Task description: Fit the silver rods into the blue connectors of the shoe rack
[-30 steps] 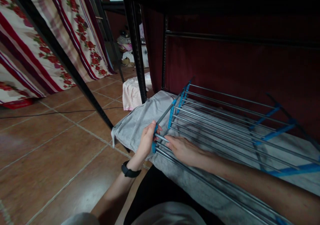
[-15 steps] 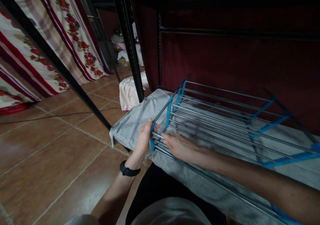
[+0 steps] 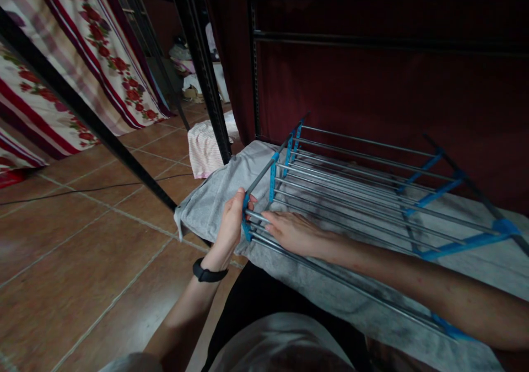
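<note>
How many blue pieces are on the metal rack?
About 7 on the rack: three at the left end, one under the left hand; three at the right end; one at the near right corner. More may be hidden.

Left hand [image 3: 230, 222]: bare; black band on wrist.
Right hand [image 3: 291, 232]: bare; forearm unsleeved.
Torso: light grey garment.
Legs: black garment.

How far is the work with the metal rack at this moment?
Done: the drying rack lies flat on the grey cloth. In hand: the left hand grips its blue end piece, and the right hand rests on a rod beside it. Left: I cannot tell; nothing visibly comes apart.
</note>
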The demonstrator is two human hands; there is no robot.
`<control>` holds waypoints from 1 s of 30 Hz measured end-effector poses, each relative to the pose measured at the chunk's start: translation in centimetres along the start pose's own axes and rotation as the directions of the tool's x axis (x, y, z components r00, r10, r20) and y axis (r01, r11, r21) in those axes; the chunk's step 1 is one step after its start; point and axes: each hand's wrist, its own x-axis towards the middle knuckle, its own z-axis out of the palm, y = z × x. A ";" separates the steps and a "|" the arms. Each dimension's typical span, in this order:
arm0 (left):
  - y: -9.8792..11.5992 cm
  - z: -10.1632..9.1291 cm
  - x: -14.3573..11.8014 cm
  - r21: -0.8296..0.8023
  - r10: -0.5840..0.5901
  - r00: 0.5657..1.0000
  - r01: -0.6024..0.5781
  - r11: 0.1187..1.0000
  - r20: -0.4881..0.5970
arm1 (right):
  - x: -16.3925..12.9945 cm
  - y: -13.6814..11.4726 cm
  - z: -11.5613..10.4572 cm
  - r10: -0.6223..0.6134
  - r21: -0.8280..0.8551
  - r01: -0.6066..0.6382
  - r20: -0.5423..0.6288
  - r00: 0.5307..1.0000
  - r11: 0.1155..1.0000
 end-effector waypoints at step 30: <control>-0.3 -0.4 0.4 0.048 0.010 0.998 -0.013 0.999 0.061 | -0.4 1.0 0.5 0.001 0.035 0.002 -0.085 0.996 0.999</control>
